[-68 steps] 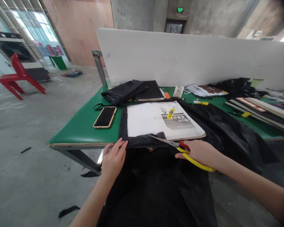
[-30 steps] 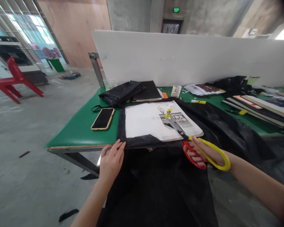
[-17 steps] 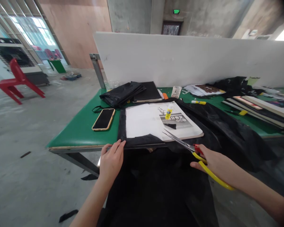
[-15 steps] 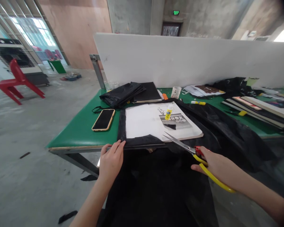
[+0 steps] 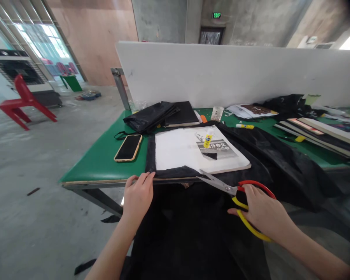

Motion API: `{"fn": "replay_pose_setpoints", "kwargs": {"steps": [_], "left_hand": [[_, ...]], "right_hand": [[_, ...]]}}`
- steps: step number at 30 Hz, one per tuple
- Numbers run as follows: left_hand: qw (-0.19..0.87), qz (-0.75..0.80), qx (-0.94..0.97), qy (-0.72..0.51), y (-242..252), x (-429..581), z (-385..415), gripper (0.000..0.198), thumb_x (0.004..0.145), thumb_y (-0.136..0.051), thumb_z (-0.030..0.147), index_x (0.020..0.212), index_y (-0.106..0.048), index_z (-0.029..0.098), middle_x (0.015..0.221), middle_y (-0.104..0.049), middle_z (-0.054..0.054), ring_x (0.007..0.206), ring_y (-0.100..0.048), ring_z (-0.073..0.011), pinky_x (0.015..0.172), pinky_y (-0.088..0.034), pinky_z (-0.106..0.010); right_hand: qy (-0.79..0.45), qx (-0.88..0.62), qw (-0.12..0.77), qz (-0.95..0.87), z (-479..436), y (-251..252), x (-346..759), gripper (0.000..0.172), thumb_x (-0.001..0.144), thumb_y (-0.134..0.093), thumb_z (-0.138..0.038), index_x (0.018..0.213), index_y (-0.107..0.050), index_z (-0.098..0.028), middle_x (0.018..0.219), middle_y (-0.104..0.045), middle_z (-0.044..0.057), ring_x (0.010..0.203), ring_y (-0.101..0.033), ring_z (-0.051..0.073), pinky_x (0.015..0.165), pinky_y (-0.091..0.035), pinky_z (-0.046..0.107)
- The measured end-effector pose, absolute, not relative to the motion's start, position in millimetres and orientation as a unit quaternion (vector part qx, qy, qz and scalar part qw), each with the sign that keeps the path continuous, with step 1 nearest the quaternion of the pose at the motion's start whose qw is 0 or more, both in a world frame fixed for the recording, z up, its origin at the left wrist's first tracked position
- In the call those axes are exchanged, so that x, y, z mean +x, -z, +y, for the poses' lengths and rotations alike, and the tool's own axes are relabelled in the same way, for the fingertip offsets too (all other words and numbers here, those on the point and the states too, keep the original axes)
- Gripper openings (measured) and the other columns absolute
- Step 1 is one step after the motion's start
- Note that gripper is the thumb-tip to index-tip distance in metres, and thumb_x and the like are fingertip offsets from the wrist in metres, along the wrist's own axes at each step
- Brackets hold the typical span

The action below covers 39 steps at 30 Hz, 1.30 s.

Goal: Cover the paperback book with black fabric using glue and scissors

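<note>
At near edge of table (image 5: 93, 159), resting L hand (image 5: 139, 196) w/ fingertips on near corner of black cloth (image 5: 175, 172); thumb out of sight, so no telling if pinching or just pressing. Gripping scissors (image 5: 228, 189) in R hand (image 5: 264, 210) by red & yellow handles, blades parted & aimed back toward L hand, at front edge of book (image 5: 175, 147). Btwn & just beyond hands: book, flat on black cloth, w/ margins folded in on L-hand side & along part of front.

Prob. mid-trim along front margin. Next move seems to call for steadying corner w/ L hand, lining blades up on cloth only, snipping w/o nicking pages. Hard to tell if any cloth sits btwn blades.

Beyond blades, on book: loose black scrap (image 5: 211, 156), glue stick (image 5: 208, 140). Past L hand: phone (image 5: 128, 148). Well past R hand: pile of books (image 5: 321, 136).
</note>
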<state>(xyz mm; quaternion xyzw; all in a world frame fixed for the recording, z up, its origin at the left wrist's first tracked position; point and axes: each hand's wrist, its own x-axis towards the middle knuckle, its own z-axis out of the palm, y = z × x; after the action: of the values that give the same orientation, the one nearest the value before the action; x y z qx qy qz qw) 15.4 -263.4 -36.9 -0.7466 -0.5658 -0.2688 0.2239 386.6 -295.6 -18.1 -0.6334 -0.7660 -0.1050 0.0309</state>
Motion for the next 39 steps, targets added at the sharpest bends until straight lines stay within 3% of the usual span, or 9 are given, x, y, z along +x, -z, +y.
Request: {"fn": "replay_pose_setpoints", "kwargs": {"steps": [12,39], "left_hand": [[0.227,-0.563,-0.748,0.267,36.3,16.4,-262.9,0.027,0.086,-0.048,0.013,0.108,-0.063,0.017,0.095,-0.068,-0.006,0.079,-0.062,-0.0193,0.084,-0.042,-0.038],[0.230,-0.564,-0.746,0.268,37.1,16.8,-261.9,0.027,0.086,-0.049,0.013,0.108,-0.063,0.017,0.095,-0.068,-0.006,0.078,-0.062,-0.0193,0.084,-0.042,-0.037]], "right_hand": [[0.125,-0.638,0.051,-0.758,-294.3,36.1,371.6,0.052,0.081,-0.046,-0.061,0.105,-0.043,-0.016,0.094,-0.057,0.015,0.088,-0.058,0.029,0.058,-0.047,0.035],[0.123,-0.622,0.054,-0.771,-296.3,53.4,366.7,0.053,0.083,-0.044,-0.061,0.108,-0.044,-0.014,0.099,-0.057,0.015,0.091,-0.057,0.028,0.055,-0.047,0.033]]}}
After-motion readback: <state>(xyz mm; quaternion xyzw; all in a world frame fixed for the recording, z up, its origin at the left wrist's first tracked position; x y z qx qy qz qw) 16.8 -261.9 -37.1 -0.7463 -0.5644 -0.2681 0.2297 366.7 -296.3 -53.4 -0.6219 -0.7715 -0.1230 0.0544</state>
